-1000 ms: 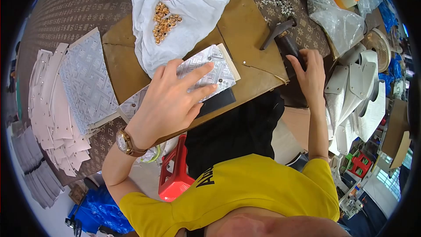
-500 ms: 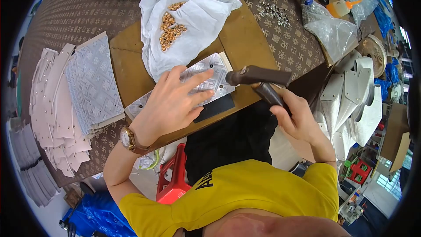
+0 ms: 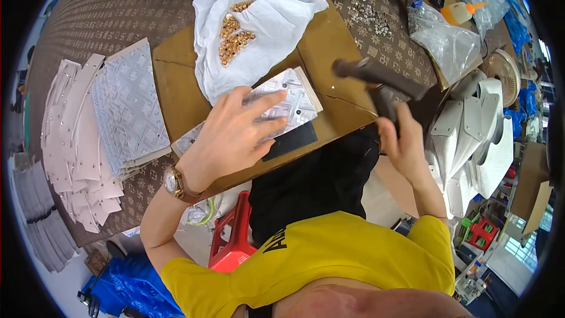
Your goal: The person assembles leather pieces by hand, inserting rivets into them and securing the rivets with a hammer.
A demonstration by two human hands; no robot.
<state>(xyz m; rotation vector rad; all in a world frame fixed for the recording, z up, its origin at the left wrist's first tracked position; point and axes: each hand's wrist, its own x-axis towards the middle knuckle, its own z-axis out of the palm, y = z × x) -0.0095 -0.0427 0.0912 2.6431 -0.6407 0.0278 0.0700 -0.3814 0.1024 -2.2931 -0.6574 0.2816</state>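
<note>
My left hand (image 3: 229, 132) lies with spread fingers over a silver patterned panel (image 3: 303, 97), which has small dark round studs or holes near its end. Beneath the panel's near side shows a flat black plate (image 3: 294, 142). My right hand (image 3: 403, 144) is wrapped round the handle of a dark hammer (image 3: 379, 78). The hammer's head is raised to the right of the panel, apart from it and slightly blurred. Beyond my left hand, a white cloth-like wrapper (image 3: 271, 29) holds a heap of small gold metal fittings (image 3: 235, 47).
A brown board (image 3: 326, 41) lies under the work. To the left are stacked silver patterned panels (image 3: 129, 100) and pale pink pieces (image 3: 73, 141). Small silver fittings (image 3: 371, 17), a plastic bag (image 3: 447, 47) and an orange-tipped bottle (image 3: 462, 12) lie at the far right.
My right hand has lifted the hammer up and to the right, away from the panel. My left hand stays spread on the panel.
</note>
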